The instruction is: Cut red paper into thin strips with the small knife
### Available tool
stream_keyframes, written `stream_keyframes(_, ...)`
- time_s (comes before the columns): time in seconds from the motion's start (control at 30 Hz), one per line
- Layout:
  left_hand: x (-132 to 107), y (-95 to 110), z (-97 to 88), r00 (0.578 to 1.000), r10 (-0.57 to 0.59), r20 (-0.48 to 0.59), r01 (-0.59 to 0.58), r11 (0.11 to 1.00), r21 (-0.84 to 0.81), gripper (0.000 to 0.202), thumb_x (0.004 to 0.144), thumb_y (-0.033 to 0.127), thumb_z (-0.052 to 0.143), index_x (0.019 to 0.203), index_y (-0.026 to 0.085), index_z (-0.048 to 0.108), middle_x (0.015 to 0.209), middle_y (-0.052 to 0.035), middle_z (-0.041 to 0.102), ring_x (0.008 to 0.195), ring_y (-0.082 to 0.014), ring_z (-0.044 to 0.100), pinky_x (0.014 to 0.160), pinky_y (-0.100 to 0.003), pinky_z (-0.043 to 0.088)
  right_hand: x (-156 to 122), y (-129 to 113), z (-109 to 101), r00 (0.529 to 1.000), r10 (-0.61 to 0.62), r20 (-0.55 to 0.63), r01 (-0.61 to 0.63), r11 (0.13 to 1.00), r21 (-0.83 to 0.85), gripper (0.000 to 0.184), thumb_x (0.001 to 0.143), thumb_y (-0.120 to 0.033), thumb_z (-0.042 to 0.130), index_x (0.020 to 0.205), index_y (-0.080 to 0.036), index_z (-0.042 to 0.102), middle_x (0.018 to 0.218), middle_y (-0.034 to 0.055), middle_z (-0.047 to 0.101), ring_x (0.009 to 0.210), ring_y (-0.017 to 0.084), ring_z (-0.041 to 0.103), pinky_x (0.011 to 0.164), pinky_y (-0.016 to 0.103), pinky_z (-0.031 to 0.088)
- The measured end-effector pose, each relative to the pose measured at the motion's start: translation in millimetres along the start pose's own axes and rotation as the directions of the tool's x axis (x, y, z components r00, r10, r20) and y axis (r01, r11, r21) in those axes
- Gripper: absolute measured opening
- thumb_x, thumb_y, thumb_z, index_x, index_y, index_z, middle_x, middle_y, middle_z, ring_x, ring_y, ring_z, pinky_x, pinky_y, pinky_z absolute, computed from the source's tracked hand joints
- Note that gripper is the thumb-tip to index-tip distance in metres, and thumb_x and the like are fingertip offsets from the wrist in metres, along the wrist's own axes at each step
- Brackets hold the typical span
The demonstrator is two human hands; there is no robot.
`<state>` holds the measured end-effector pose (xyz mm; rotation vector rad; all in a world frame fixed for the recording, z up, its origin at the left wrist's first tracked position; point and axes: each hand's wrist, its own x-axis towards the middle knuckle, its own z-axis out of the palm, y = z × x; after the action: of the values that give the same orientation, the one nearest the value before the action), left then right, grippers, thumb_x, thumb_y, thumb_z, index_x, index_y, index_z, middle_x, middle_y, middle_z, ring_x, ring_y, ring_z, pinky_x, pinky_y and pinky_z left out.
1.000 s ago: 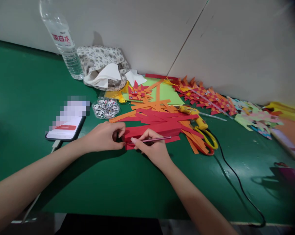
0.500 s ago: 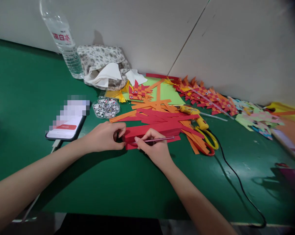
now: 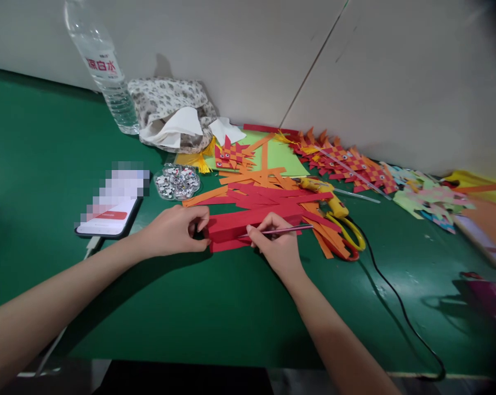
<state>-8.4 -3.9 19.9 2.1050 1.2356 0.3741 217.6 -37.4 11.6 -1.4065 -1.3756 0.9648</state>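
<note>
Folded red paper [image 3: 231, 222] lies in front of me on the green table, with one part raised along a fold. At its left end, my left hand [image 3: 177, 230] pinches the paper between curled fingers and thumb. My right hand [image 3: 276, 238] is closed around a slim pinkish pen [image 3: 289, 229], held in a writing grip. The pen slants left, its tip at the lower flap of the red paper. Behind it spread loose red and orange paper strips [image 3: 264, 192].
A phone [image 3: 112, 203] on a white cable and a clear pack of googly eyes [image 3: 176, 182] lie left. Behind are a water bottle [image 3: 108, 71] and tissue pouch [image 3: 169, 109]. A yellow glue gun [image 3: 334, 200], scissors [image 3: 357, 236] and woven paper fish [image 3: 346, 159] are right.
My right hand and the pen have slid to the right along the red paper. My left hand keeps its pinch at the left end.
</note>
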Motion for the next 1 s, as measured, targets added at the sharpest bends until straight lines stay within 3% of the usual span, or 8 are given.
stream_keyframes(0.17, 0.9, -1.1, 3.6, 0.999, 0.019, -0.032, -0.019, 1.000, -0.008, 0.030, 0.070, 0.030, 0.063, 0.067, 0.021, 0.036, 0.052, 0.0091, 0.046, 0.047, -0.0081, 0.041, 0.046, -0.019, 0.027, -3.7, -9.2, 11.1, 0.998, 0.028, 0.048, -0.033, 0.993, 0.110, 0.031, 0.074, -0.036, 0.071, 0.060, -0.022, 0.047, 0.045, -0.0041, 0.055, 0.038, 0.010, 0.048, 0.040, 0.022, 0.035)
stream_keyframes(0.4, 1.2, -1.0, 4.5, 0.999, 0.035, -0.041, -0.036, 0.999, -0.025, 0.028, 0.069, 0.030, 0.065, 0.068, 0.021, 0.039, 0.053, 0.0093, 0.048, 0.047, -0.0076, 0.043, 0.046, -0.018, 0.029, -3.9, -10.0, 26.5, 0.993, -0.012, 0.118, 0.003, 0.997, 0.073, 0.029, 0.073, -0.030, 0.069, 0.059, -0.022, 0.045, 0.046, -0.0056, 0.052, 0.041, 0.009, 0.046, 0.043, 0.023, 0.036)
stream_keyframes(0.63, -0.2, 0.6, 1.7, 1.000, 0.017, 0.001, -0.017, 0.996, -0.089, 0.023, 0.066, 0.023, 0.063, 0.070, 0.021, 0.041, 0.052, 0.0099, 0.051, 0.046, -0.0070, 0.046, 0.047, -0.016, 0.032, -4.3, -6.1, 26.8, 0.987, 0.022, 0.161, -0.030, 0.998, 0.050, 0.030, 0.074, -0.030, 0.070, 0.060, -0.023, 0.044, 0.046, -0.0058, 0.052, 0.040, 0.011, 0.049, 0.042, 0.023, 0.036)
stream_keyframes(1.0, 0.1, 0.3, 2.4, 1.000, 0.016, -0.006, -0.016, 0.996, -0.083, 0.023, 0.066, 0.025, 0.063, 0.071, 0.021, 0.041, 0.051, 0.0100, 0.051, 0.046, -0.0069, 0.046, 0.046, -0.016, 0.032, -5.1, -7.1, 26.5, 0.985, 0.021, 0.172, -0.029, 0.998, 0.048, 0.031, 0.075, -0.030, 0.070, 0.060, -0.023, 0.044, 0.046, -0.0055, 0.054, 0.040, 0.010, 0.049, 0.042, 0.023, 0.036)
